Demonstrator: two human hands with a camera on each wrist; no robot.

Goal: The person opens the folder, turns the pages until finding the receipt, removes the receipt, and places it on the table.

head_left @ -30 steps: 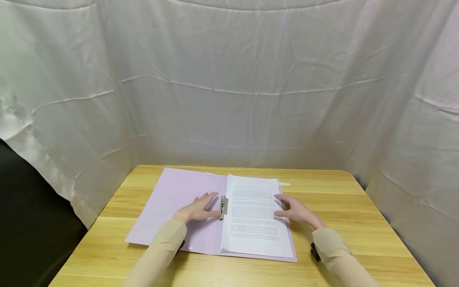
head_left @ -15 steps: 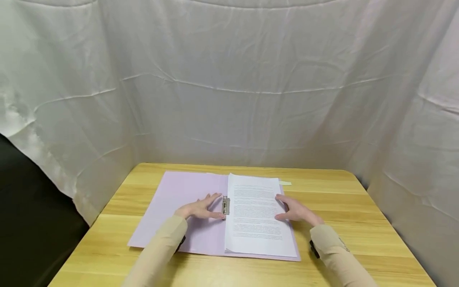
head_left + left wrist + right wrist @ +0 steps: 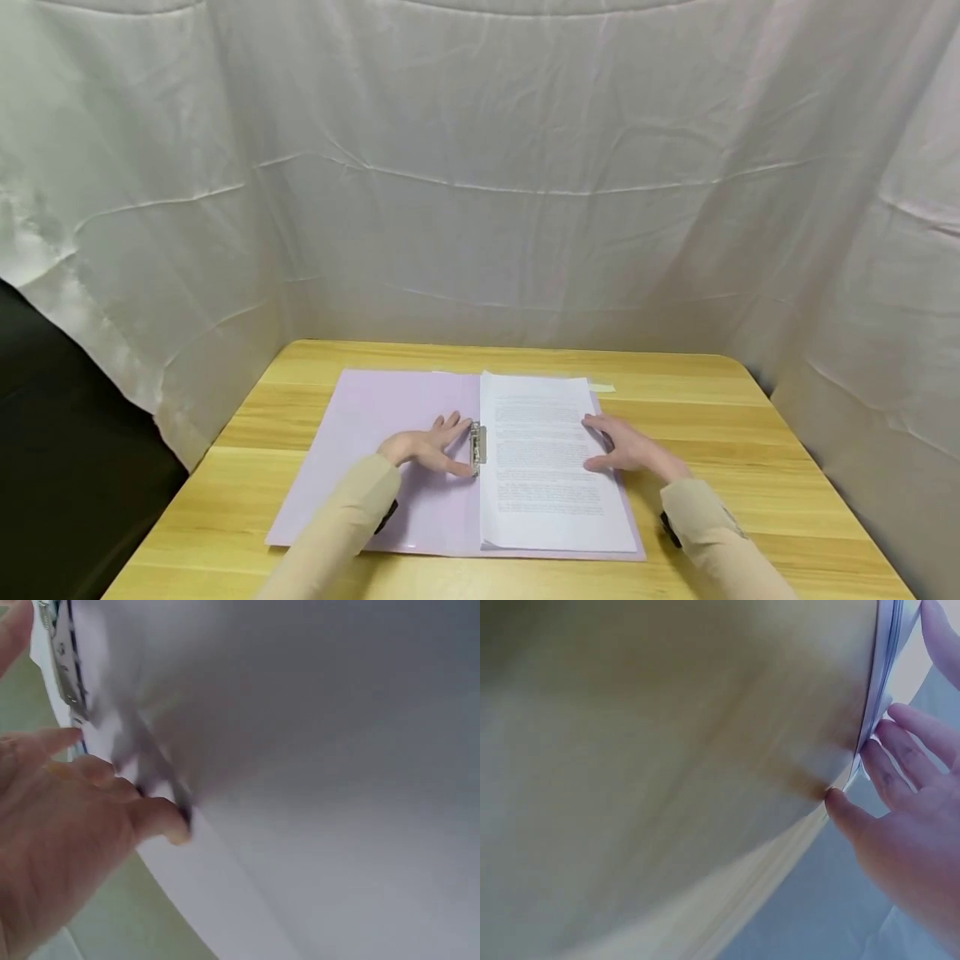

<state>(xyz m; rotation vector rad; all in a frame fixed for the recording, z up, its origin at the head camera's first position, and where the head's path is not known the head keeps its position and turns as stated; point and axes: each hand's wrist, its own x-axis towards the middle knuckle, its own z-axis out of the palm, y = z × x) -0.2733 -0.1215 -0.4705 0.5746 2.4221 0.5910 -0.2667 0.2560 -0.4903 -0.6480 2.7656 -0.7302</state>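
A lilac folder (image 3: 390, 417) lies spread flat on the wooden table. Printed sheets (image 3: 555, 450) rest on its right half, and a metal lever clip (image 3: 477, 446) sits at the fold. My left hand (image 3: 431, 447) is spread over the left cover, thumb and fingertips right at the clip. In the left wrist view, the fingertips of that hand (image 3: 82, 810) meet the pale cover beside the clip. My right hand (image 3: 626, 444) is at the right edge of the sheets, thumb and fingers apart. The right wrist view shows its fingers (image 3: 885, 769) along the folder's edge.
The wooden table (image 3: 712, 433) extends around the folder. A pale tab (image 3: 602, 387) sticks out at the folder's upper right. Grey-white curtains (image 3: 480, 250) enclose the back and sides, with a black area (image 3: 67, 442) at the left.
The folder with its sheets has slid toward me and slightly right. Both hands have moved along with it, keeping their places at the clip and the right edge.
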